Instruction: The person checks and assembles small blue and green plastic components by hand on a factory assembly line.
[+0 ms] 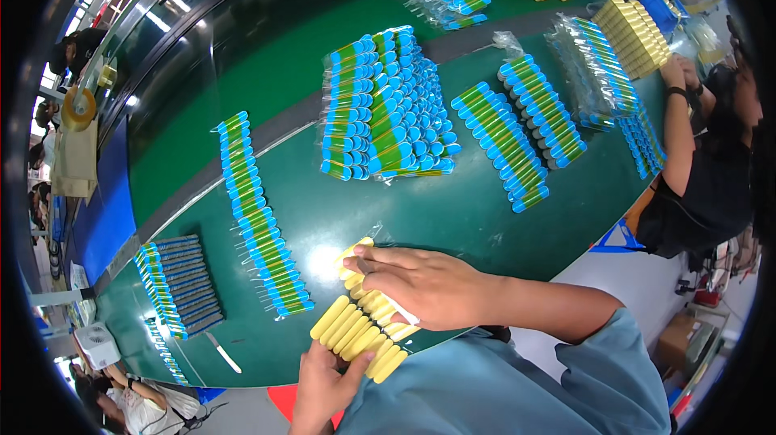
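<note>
Yellow strips (349,331) lie just ahead of L hand (325,382), which is clamped on their near edge; R hand (432,285) bends over the farther row, but its grip I can't tell. Prob. light, stiff and slippery, so best hold outer ends, w/ gentle squeeze.
</note>
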A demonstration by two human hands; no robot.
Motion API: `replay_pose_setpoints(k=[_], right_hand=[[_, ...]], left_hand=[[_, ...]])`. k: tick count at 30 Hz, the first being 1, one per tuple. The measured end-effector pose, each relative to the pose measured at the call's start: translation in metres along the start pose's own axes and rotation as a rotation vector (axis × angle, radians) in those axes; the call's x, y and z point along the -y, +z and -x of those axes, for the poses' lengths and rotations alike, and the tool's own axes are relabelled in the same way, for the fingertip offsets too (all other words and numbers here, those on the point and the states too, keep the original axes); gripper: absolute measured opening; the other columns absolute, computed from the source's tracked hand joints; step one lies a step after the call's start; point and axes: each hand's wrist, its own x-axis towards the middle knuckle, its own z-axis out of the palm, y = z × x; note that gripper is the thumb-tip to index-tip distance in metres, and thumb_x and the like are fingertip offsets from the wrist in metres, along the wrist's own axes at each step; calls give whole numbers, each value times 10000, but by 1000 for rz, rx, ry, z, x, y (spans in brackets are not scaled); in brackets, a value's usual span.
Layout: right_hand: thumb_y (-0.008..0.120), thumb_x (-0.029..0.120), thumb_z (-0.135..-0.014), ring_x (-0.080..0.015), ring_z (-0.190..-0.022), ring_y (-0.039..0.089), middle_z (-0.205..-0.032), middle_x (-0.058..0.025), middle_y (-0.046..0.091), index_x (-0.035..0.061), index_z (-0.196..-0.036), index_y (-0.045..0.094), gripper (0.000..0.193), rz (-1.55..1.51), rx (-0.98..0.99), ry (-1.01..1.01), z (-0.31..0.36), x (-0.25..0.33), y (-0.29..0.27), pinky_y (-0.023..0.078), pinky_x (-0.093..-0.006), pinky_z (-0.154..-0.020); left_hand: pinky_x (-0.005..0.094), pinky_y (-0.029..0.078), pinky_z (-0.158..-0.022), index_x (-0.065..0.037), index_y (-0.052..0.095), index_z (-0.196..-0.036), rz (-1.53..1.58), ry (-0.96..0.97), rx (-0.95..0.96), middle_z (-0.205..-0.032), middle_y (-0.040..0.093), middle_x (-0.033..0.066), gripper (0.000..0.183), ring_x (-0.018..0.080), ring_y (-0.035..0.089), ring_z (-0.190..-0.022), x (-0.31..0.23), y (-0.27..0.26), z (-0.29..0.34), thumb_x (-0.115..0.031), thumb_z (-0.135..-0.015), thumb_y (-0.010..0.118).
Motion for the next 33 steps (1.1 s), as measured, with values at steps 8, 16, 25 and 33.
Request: replay_pose_setpoints(k=[8,16,25,33], right_hand=[[798,170,-785,-295,-1470,340,-1534,-125,425,12,-1339,465,665,25,1,-1,1,0,2,363,-395,-1182],[800,125,-775,-304,-1465,353,-1542,-134,415,13,-1344,455,674,47,17,15,-1,-1,2,366,-401,-1178],[806,65,-760,-331,-1448,379,-1531,-159,430,5,-1339,436,690,23,-16,7,1,-1,2,373,-415,-1170],[811,90,-784,-350,-1304,533,-1443,-141,522,77,-1342,442,669,-545,-167,60,4,-6,0,476,-438,-1029]], left_hand=[[337,573,-921,62,477,-1358,196,59,114,-1254,656,159,499,211,670,-1121,12,-2,-3,52,-908,692],[368,559,-948,50,440,-1385,1077,-104,547,-1249,643,156,536,201,664,-1112,28,-21,-6,102,-899,660],[339,534,-968,42,410,-1426,365,-38,209,-1279,632,142,563,189,639,-1146,-6,-23,3,134,-911,616],[348,536,-965,37,431,-1416,376,47,145,-1267,637,137,528,188,632,-1165,-3,-7,6,103,-925,612]])
